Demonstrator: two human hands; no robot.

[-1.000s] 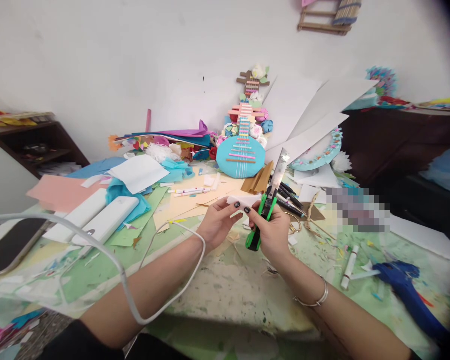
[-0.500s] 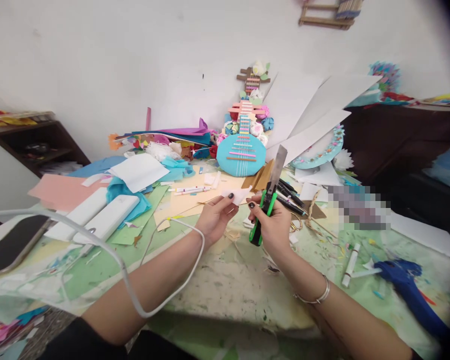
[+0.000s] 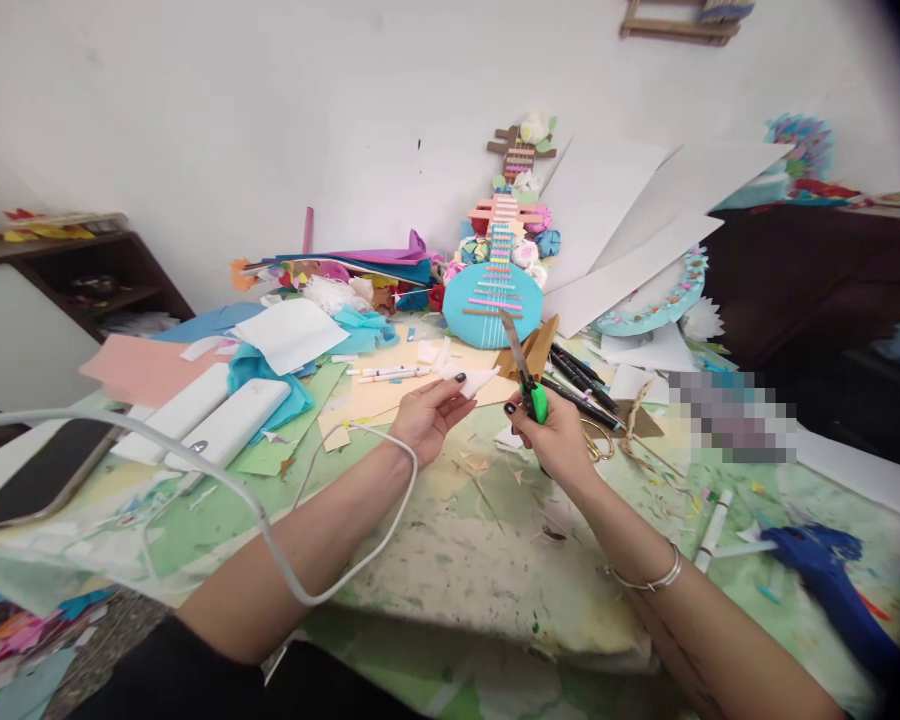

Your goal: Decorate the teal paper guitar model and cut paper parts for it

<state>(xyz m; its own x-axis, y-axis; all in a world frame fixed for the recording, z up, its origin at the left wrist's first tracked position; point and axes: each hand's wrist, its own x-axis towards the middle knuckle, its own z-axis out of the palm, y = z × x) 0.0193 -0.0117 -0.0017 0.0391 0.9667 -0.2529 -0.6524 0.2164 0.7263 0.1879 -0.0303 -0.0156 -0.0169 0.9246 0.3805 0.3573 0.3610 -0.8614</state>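
My left hand (image 3: 425, 415) pinches a small white paper piece (image 3: 474, 380) between thumb and fingers, above the table's middle. Just to its right, my right hand (image 3: 551, 437) is closed around green-handled scissors (image 3: 526, 378) whose blades point up and slightly left, near the paper's edge. A silver bangle (image 3: 649, 578) circles my right wrist. A white cable (image 3: 300, 560) loops over my left forearm.
A turquoise paper guitar (image 3: 495, 290) leans on the wall behind, with white sheets (image 3: 630, 240) beside it. Black markers (image 3: 581, 385), two white boxes (image 3: 210, 425), a phone (image 3: 34, 475), a blue glue gun (image 3: 825, 575) and coloured paper scraps (image 3: 495, 475) cover the green table (image 3: 457, 560).
My left hand has pulled the paper piece away from my right hand. The scissors have turned, with the blades now tilted left. The view has shifted slightly.
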